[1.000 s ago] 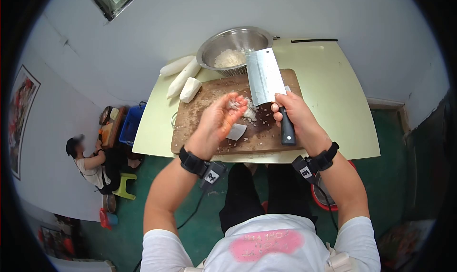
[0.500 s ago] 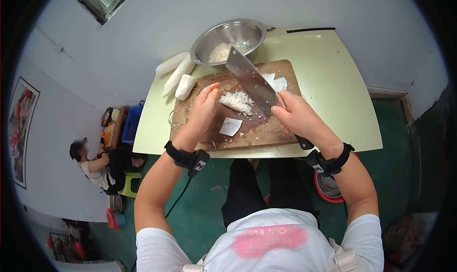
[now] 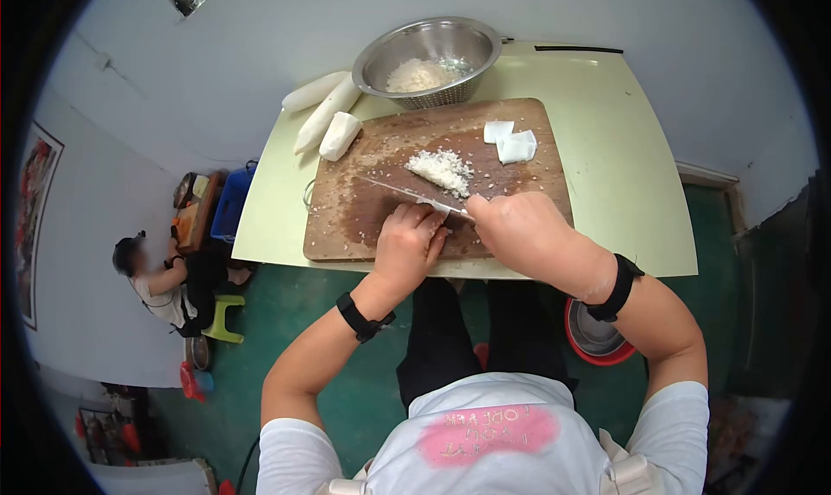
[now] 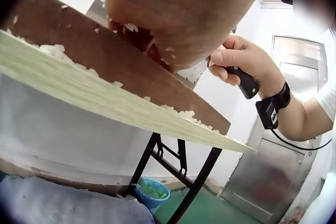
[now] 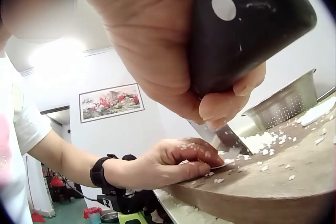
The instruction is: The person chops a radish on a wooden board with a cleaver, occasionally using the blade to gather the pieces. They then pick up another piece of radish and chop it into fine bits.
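My right hand [image 3: 530, 235] grips the black handle [image 5: 252, 29] of a cleaver [image 3: 394, 186], its blade edge-on to the head view and low over the wooden cutting board [image 3: 338, 201]. Just on the near side of the blade, my left hand [image 3: 407, 246] holds a thin white radish slice [image 5: 224, 164] down on the board, thumb and bent fingers around it. Most of that slice is hidden under the fingers. Beyond the blade lies a heap of finely chopped white radish [image 3: 441, 170]. Loose slices [image 3: 518, 148] sit at the board's far right.
A perforated steel basin [image 3: 485, 73] with chopped radish [image 3: 420, 76] stands behind the board. Whole white radishes [image 3: 325, 133] and a cut chunk [image 3: 340, 137] lie at the left. Another person [image 3: 160, 283] sits low on the left, near a blue crate [image 3: 232, 205].
My left hand has come down from the air onto the slice near the board's front edge. The cleaver has swung from raised and tilted to low beside the left fingers.
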The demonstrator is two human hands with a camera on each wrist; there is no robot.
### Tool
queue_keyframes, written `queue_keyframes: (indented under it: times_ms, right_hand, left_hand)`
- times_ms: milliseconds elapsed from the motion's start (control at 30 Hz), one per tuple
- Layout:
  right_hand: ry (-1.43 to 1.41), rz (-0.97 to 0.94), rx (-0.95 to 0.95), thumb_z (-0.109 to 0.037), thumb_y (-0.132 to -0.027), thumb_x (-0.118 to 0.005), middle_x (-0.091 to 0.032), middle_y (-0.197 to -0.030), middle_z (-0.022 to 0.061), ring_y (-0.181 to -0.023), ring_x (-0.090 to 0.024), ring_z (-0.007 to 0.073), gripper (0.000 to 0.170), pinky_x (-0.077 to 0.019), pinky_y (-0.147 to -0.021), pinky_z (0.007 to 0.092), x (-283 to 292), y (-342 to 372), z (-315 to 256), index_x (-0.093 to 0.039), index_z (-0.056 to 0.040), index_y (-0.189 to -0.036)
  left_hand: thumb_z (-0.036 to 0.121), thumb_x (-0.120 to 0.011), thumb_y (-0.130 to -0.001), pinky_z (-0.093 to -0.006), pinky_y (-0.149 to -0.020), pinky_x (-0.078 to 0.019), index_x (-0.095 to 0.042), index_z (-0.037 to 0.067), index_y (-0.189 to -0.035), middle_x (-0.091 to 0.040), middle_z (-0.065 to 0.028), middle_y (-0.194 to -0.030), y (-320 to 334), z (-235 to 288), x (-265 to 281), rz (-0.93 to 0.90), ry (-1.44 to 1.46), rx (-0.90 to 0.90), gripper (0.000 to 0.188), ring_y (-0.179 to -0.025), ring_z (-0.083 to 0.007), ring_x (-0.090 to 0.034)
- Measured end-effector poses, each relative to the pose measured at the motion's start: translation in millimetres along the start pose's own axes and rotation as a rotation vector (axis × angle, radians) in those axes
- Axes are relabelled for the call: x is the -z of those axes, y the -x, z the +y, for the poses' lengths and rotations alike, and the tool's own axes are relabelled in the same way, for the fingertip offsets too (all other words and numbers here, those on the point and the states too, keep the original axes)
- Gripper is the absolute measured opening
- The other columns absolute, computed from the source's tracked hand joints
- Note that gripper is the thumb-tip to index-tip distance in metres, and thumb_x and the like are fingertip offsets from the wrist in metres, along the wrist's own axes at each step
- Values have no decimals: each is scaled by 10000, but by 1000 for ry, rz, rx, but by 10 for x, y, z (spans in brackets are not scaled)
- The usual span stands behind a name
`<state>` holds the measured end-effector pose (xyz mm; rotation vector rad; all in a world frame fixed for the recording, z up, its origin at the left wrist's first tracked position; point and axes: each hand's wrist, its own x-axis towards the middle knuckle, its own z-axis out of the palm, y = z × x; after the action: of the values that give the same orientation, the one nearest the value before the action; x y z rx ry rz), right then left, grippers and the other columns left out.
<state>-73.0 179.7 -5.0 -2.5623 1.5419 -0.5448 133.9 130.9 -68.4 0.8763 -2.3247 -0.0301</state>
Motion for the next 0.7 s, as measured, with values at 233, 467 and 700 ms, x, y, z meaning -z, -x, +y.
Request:
queue_keyframes:
  times_ms: [233,467,700]
  right_hand:
    - [90,-37,59,-57,-746,-627,-633,-680,135,-652,-678,282,155,-542,-558,372,-45,69,-118,-532,-23,-863]
    - [-58,-30,94,10,-736,-584,-593,-666,159,-640,-644,340,165,-508,-537,427,-35,-1,-99,-508,-7,-882]
    - [-94,-63,73,-48,-775,-598,-632,-673,190,-651,-662,352,119,-524,-563,434,-184,-294,-43,-523,5,-850]
  left_hand:
    - [99,-679,-774,-433,-788,-488,-676,-23,-922,-640,-180,-914,44,33,25,-80,-115,-54,193,-886,-356,-590]
    - [137,-685,-765,-419,-798,-487,-673,5,-994,-628,-148,-975,52,-14,51,-168,-95,-40,264,-948,-334,-578]
    - [151,-686,-763,-410,-815,-496,-635,12,-1060,-600,-140,-1049,32,0,75,-152,-76,-24,332,-963,-324,-579]
